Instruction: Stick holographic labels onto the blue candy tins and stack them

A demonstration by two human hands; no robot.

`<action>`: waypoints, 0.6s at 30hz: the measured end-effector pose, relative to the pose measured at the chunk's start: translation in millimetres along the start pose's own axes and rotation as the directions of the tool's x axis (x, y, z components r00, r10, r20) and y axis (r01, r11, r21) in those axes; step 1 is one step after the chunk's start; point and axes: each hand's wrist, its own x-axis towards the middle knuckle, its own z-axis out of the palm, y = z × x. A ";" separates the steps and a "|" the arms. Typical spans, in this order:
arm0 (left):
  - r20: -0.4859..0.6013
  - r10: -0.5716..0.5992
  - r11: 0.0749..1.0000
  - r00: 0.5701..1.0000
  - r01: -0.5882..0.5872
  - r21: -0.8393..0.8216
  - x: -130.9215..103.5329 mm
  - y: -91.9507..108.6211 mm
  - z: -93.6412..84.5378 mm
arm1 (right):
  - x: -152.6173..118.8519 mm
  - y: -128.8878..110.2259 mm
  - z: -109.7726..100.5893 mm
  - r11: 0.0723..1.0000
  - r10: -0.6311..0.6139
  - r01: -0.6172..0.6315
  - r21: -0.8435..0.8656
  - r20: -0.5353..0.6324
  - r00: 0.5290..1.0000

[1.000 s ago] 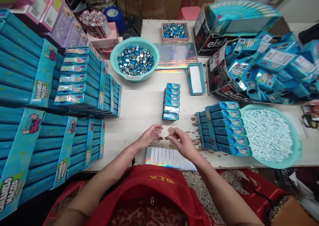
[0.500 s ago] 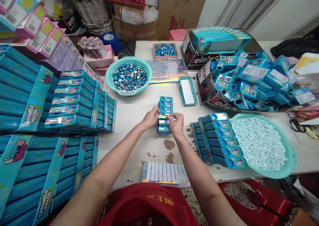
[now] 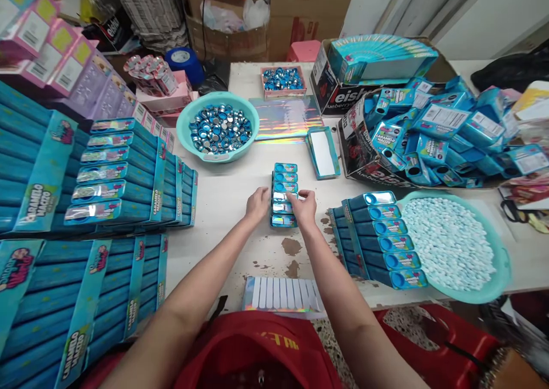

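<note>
A short row of narrow blue candy boxes [image 3: 285,178] stands on the table between my hands, each with a printed end facing up. The ends near the top show a round dark-blue spot, while the lower ones reflect the light. My right hand [image 3: 305,210] is at the row's right side, its thumb and fingertips closed on one of the middle boxes. Just left of the row is my left hand [image 3: 257,205], its fingers loosely bent and holding nothing, with a narrow gap to the boxes. Below, near the table's edge, lies a sheet of white strips [image 3: 281,293].
A turquoise basin of small metallic-and-blue rounds [image 3: 182,127] stands back left. To the right are another banded row of blue boxes [image 3: 377,237], a basin of pale pieces [image 3: 500,274] and a carton heaped with blue packs [image 3: 354,143]. Stacked blue display packs [image 3: 128,171] fill the left.
My left hand has come away from the row and moved slightly left. My right hand stays at the boxes. The view has shifted slightly.
</note>
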 end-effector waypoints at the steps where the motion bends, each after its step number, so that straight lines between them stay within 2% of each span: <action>1: 0.011 0.023 0.998 1.000 -0.023 -0.064 -5.2 0.4 4.2 | 1.1 -0.9 0.5 0.998 -0.014 0.013 -0.055 -0.012 1.000; 3: 0.093 0.027 0.998 0.995 -0.021 -0.065 -15.7 -1.5 9.6 | 2.5 -2.7 0.1 0.989 -0.040 0.036 -0.146 -0.028 0.999; 6: 0.204 -0.055 0.987 0.977 0.022 0.161 -36.1 -18.1 1.9 | -9.4 1.1 -8.9 0.992 -0.106 0.102 -0.073 -0.056 0.993; 9: 0.319 -0.059 0.969 0.946 -0.023 0.248 -74.0 -53.4 -18.7 | -53.3 23.2 -26.6 0.969 -0.245 0.245 -0.012 -0.145 0.959; 10: 0.389 -0.086 0.964 0.917 -0.023 0.266 -90.7 -66.9 -24.4 | -73.9 35.4 -31.9 0.956 -0.294 0.290 -0.050 -0.113 0.949; 11: 0.471 -0.138 0.953 0.871 -0.013 0.304 -108.2 -79.9 -28.3 | -95.5 49.3 -35.8 0.941 -0.329 0.328 -0.084 0.002 0.944; 12: 0.524 -0.190 0.939 0.830 -0.003 0.345 -125.4 -91.4 -30.1 | -116.6 64.4 -38.0 0.920 -0.358 0.382 -0.094 0.200 0.912; 13: 0.541 -0.226 0.925 0.810 0.005 0.379 -140.9 -100.9 -29.9 | -135.8 79.5 -38.4 0.892 -0.377 0.442 -0.097 0.380 0.845; 14: 0.534 -0.251 0.913 0.807 0.015 0.407 -153.9 -108.1 -28.0 | -151.8 93.7 -37.2 0.865 -0.372 0.491 -0.108 0.520 0.769; 15: 0.504 -0.259 0.908 0.824 0.029 0.419 -163.8 -113.0 -25.0 | -164.0 106.2 -34.9 0.839 -0.352 0.531 -0.118 0.626 0.696; 16: 0.466 -0.256 0.908 0.847 0.045 0.417 -170.5 -115.9 -21.4 | -172.5 116.4 -31.8 0.815 -0.329 0.563 -0.138 0.689 0.646; 18: 0.415 -0.257 0.923 0.873 0.095 0.373 -175.9 -117.5 -14.7 | -179.6 128.9 -25.3 0.772 -0.299 0.610 -0.176 0.747 0.594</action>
